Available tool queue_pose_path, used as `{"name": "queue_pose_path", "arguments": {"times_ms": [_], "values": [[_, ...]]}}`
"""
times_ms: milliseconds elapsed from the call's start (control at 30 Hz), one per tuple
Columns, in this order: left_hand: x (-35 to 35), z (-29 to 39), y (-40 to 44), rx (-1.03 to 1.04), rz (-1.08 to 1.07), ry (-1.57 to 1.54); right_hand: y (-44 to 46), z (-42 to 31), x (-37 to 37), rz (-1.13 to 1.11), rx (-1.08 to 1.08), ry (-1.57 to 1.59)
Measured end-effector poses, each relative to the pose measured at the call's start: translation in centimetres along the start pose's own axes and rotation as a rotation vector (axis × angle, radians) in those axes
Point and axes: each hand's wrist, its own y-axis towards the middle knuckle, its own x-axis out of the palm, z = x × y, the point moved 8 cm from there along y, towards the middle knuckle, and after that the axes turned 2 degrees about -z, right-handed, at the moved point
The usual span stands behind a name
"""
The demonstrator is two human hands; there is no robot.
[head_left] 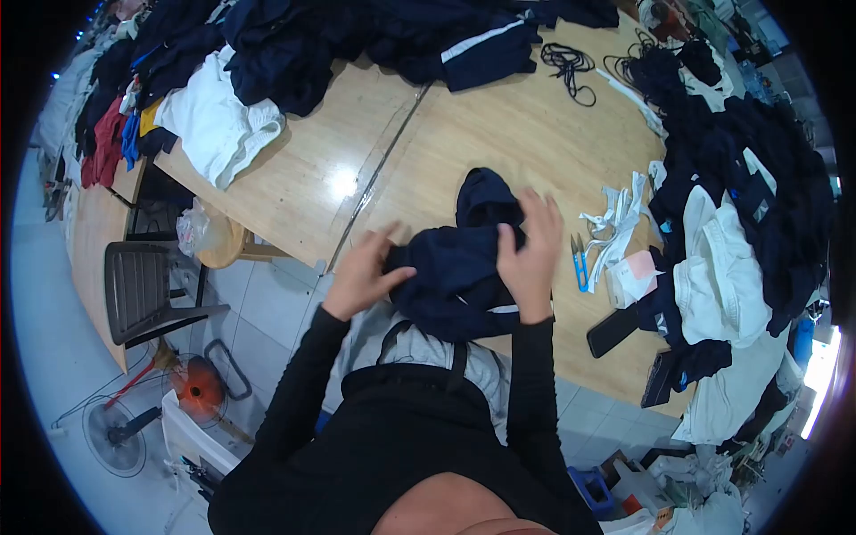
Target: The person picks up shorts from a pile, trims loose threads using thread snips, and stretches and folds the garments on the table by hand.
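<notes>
A bundled navy garment [446,267] lies at the table's near edge in front of me, partly folded over, with a loop of its cloth standing up at the back. A small white stripe shows on its lower right part. My left hand [364,270] is at the garment's left side, thumb and fingers apart around its edge. On the right side, my right hand [532,250] has its fingers stretched upward and its thumb against the cloth. Neither hand shows a closed grip. Blue-handled thread snips [581,266] lie to the right of my right hand.
Dark garments [285,45] are heaped along the table's far side, beside a white garment [223,120]. To the right are white fabric strips [620,218], a phone [613,333], black cords [569,69] and white shorts [722,267]. A chair [143,290] stands at left.
</notes>
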Motion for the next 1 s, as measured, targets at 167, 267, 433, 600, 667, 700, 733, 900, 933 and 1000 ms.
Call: {"name": "queue_pose_path", "arguments": {"times_ms": [167,267,433,600,667,700,733,900,933,1000], "values": [[1.9,2.3,6.7,0.210,0.056,0.173,5.4,1.7,7.2,-0.459,-0.028,-0.177],[-6.6,10.4,6.9,0.470,0.537,0.001,8.9,2.0,-0.6,0.086,-0.039,-0.055],[-13.7,14.9,2.1,0.611,0.596,0.053,6.8,1.5,-14.9,0.538,0.085,0.215],[-9.3,7.5,0.9,0.579,0.252,0.386,-2.2,4.7,-10.2,0.185,0.301,0.145],[-7.0,4.0,-0.2,0.454,0.207,0.505,-7.3,6.0,-5.9,0.059,0.377,0.279],[-6.9,3.4,-0.7,0.393,0.262,0.381,-9.7,6.2,-5.0,0.043,0.432,0.257],[-6.5,3.0,-1.2,0.331,0.318,0.257,-11.7,6.1,-4.5,0.025,0.488,0.234],[-2.2,-1.7,-0.5,-0.110,0.472,-0.106,-11.2,4.1,-4.3,0.030,0.420,0.126],[-1.2,-1.8,0.5,-0.084,0.487,-0.062,-9.8,3.0,-4.3,0.048,0.334,0.079],[0.4,-1.5,2.0,-0.033,0.518,0.021,-6.9,0.1,-4.7,0.030,0.217,0.002]]}}
